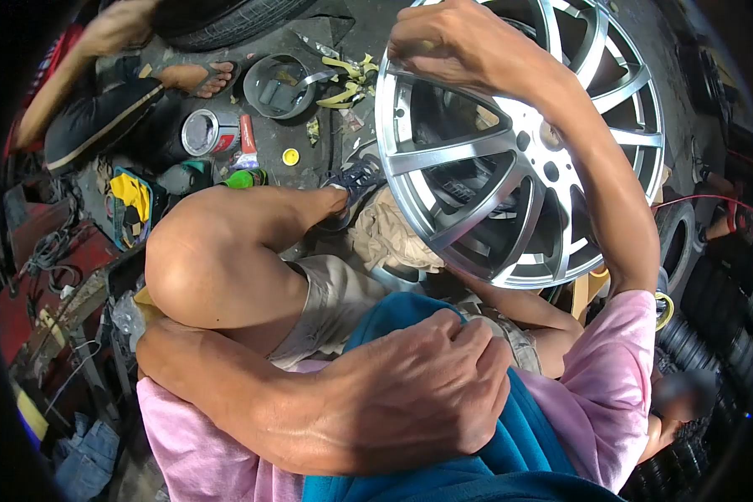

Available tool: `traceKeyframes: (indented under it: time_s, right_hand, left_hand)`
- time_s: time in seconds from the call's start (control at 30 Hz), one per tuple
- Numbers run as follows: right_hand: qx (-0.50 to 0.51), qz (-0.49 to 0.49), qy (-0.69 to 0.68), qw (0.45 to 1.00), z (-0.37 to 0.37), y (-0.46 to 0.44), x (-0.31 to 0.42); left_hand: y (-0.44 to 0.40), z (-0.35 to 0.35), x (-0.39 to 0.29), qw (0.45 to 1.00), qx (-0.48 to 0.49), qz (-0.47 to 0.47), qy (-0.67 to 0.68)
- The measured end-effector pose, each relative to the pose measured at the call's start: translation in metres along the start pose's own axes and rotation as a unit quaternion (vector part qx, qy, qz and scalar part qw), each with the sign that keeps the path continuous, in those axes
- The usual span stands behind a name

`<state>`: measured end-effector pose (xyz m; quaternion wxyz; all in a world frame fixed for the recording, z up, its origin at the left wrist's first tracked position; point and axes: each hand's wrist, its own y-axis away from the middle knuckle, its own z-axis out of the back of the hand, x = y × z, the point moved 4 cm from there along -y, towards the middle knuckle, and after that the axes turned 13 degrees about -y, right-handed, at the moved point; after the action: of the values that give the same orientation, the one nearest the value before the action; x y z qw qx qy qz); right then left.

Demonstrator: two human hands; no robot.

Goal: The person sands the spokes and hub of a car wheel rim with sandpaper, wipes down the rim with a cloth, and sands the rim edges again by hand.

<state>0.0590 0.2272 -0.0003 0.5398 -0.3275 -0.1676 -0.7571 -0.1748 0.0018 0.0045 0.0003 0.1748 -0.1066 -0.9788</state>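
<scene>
A silver multi-spoke alloy wheel [523, 142] leans tilted in front of my legs, its face toward me. Over its upper left edge bends my right hand [468, 46], fingers curled and closed; what they hold, if anything, is hidden, and I cannot tell whether they grip the edge. My left hand [427, 393] is closed near my chest, in front of a teal cloth [410, 314] over my pink shirt [607, 385]. Its fingertips face away, so its contents are hidden. A crumpled beige cloth [393, 230] lies beside the wheel's lower left.
A grey basin [280, 86], an open can [201, 134], a yellow lid [290, 156] and yellow scraps [347, 84] lie on the floor ahead. Another person's arm [67, 88] and foot [213, 79] show upper left, near a tire [234, 23]. Stacked tires [694, 339] stand right.
</scene>
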Motion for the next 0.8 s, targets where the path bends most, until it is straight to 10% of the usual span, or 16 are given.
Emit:
traceKeyframes:
  time_s: [0.47, 0.73, 0.8]
  right_hand:
    - [-0.002, -0.048, -0.061, 0.997, 0.007, 0.017, -0.003]
    - [-0.013, -0.104, -0.039, 0.994, 0.008, 0.059, -0.012]
    - [-0.075, -0.154, -0.099, 0.980, 0.007, 0.075, -0.010]
  left_hand:
    - [-0.007, 0.011, -0.009, 1.000, -0.003, -0.017, 0.021]
    - [-0.018, 0.076, -0.067, 0.979, -0.021, -0.188, 0.075]
    - [-0.016, 0.075, -0.073, 0.963, 0.079, -0.109, 0.235]
